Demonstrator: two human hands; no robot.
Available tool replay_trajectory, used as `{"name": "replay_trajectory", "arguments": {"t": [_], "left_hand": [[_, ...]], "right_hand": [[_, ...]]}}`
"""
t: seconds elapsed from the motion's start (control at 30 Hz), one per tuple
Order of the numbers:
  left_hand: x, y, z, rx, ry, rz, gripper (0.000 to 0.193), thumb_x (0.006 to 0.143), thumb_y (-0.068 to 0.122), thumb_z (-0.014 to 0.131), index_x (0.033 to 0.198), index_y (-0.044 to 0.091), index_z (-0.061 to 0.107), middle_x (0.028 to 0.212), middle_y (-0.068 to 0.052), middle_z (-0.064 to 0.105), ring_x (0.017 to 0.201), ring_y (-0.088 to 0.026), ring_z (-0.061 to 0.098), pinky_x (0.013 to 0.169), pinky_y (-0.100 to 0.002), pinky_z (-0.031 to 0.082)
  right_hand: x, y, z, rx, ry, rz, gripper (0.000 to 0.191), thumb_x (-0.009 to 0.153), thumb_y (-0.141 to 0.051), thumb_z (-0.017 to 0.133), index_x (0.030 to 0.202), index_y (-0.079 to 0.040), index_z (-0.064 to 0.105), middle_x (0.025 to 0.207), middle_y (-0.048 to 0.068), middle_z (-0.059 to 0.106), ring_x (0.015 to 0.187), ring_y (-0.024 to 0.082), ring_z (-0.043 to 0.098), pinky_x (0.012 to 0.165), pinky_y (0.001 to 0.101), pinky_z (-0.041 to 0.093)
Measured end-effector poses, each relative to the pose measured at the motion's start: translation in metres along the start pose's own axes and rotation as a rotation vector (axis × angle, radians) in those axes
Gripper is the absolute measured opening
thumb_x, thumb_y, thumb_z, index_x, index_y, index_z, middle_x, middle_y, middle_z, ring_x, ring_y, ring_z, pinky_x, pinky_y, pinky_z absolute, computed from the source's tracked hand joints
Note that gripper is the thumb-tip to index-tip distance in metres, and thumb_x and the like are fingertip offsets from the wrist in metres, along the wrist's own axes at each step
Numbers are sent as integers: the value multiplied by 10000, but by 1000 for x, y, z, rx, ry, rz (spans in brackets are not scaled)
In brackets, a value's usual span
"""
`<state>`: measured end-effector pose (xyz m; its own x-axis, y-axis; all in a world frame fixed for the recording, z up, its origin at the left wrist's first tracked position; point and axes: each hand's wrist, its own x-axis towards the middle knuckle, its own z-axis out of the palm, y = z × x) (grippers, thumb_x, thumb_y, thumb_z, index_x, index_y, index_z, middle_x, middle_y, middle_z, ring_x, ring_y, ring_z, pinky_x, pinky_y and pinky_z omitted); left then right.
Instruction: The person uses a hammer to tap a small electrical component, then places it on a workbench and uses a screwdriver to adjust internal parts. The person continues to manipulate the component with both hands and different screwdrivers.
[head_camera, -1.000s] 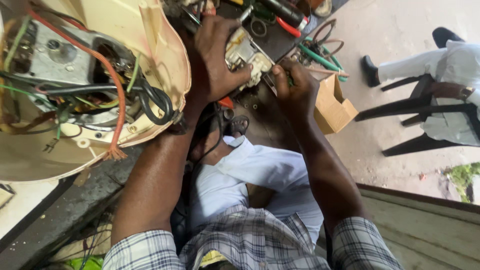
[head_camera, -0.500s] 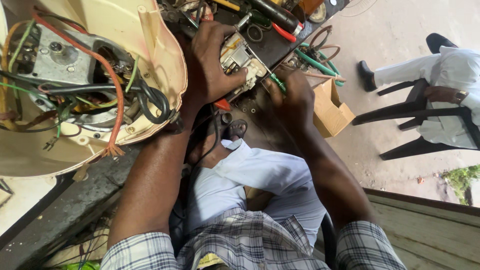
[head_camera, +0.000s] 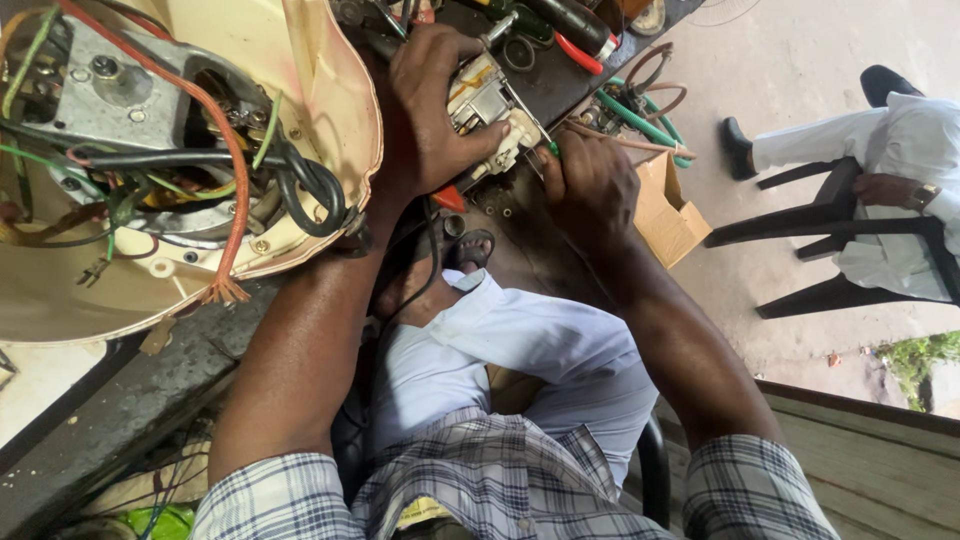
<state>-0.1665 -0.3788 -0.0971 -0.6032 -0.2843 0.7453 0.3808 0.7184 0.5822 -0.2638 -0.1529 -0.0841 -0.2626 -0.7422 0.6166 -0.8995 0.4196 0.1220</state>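
Note:
My left hand (head_camera: 430, 110) grips a small cream and metal switch block (head_camera: 490, 105) and holds it over the dark workbench (head_camera: 520, 230). My right hand (head_camera: 590, 180) is closed around a thin green-handled tool (head_camera: 553, 150), whose tip meets the right side of the block. Most of the tool is hidden in the fist. To the left lies an opened cream appliance housing (head_camera: 320, 90) with its motor plate and a tangle of red, green and black wires (head_camera: 215, 180) exposed.
Red-handled pliers (head_camera: 580, 50), green cables (head_camera: 640, 120) and small parts lie at the far end of the bench. A cardboard box (head_camera: 665, 215) sits beside it. A seated person in white (head_camera: 900, 150) is at the right on a dark chair. A wooden ledge runs at lower right.
My right hand has shifted slightly to bring the tool against the block. My left hand keeps the block in nearly the same spot.

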Motion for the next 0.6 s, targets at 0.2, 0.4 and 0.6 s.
{"name": "replay_trajectory", "arguments": {"t": [0.2,0.4,0.6], "left_hand": [[-3,0,0,-15,1,15,671,786,205,940,1309,26,560,1274,-166,555,1203,-367,581,1047,-460,478],[-3,4,-1,-7,-22,41,690,799,207,945,1328,23,543,1269,-182,546,1210,-378,576,1053,-463,480],[1,22,-7,-34,-87,-47,656,817,209,911,1332,22,549,1274,-199,564,1203,-381,593,1043,-463,497]], "right_hand": [[-2,-13,1,402,47,275,157,1059,-157,691,1083,-5,662,913,135,684,803,255,684,734,365,536],[10,-3,-18,1290,-305,844,306,1104,-255,567,915,-21,625,674,-25,523,582,83,429,535,259,331],[-2,11,-14,1251,-417,778,235,1092,-277,548,1056,-50,596,718,-18,549,599,64,467,552,232,389]]}}
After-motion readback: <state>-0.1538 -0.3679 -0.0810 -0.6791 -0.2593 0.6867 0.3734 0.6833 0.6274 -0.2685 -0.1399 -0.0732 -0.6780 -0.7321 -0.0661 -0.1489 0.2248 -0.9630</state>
